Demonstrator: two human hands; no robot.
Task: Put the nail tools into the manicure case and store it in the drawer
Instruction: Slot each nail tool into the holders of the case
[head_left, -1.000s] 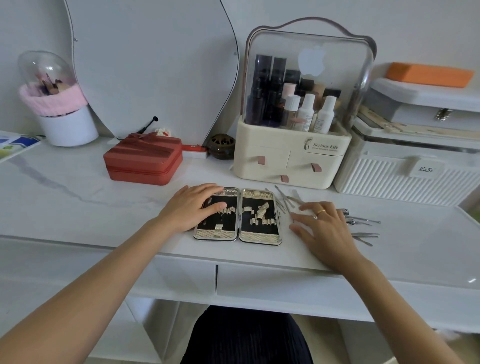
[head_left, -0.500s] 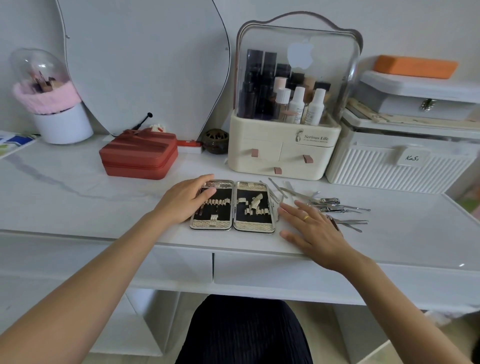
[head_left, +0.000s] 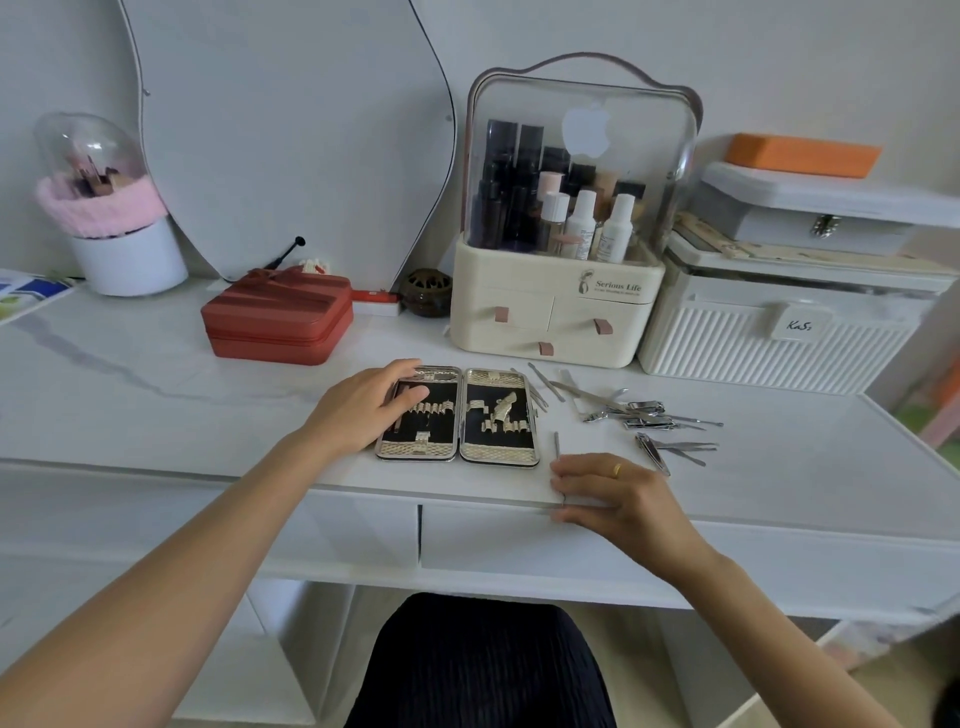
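White marble-look tabletop (head_left: 156, 395), closed drawer (head_left: 519, 540) under its front edge. Big curved mirror (head_left: 291, 135) leaning at the back wall. At back right, ribbed white storage box (head_left: 779, 343) with a grey latch box (head_left: 810, 218) and orange block (head_left: 802, 161) stacked above. Cream cosmetic organizer (head_left: 556, 312) with clear dome lid, bottles inside, just behind the case. Red zip case (head_left: 278, 319) back left of centre; white brush holder (head_left: 130, 254) with pink fluffy band and clear dome far left. Small dark round pot (head_left: 428, 292) between red case and organizer.

Manicure case (head_left: 460, 414) lying open flat at table centre, both black halves up, loops mostly vacant. Left hand (head_left: 358, 410) resting on the left half, fingers straight and spread over it, gripping nothing. Right hand (head_left: 623, 493) at the table's front edge, right of the case, ring on one finger, fingertips on a thin metal tool (head_left: 557, 447) lying just beside the case's right half; whether pinched or only touched, cannot tell. Loose nail tools (head_left: 628, 410) scattered right of the case: clippers, scissors, slim picks, some overlapping. One nail clipper (head_left: 652, 452) apart, nearer the right hand.
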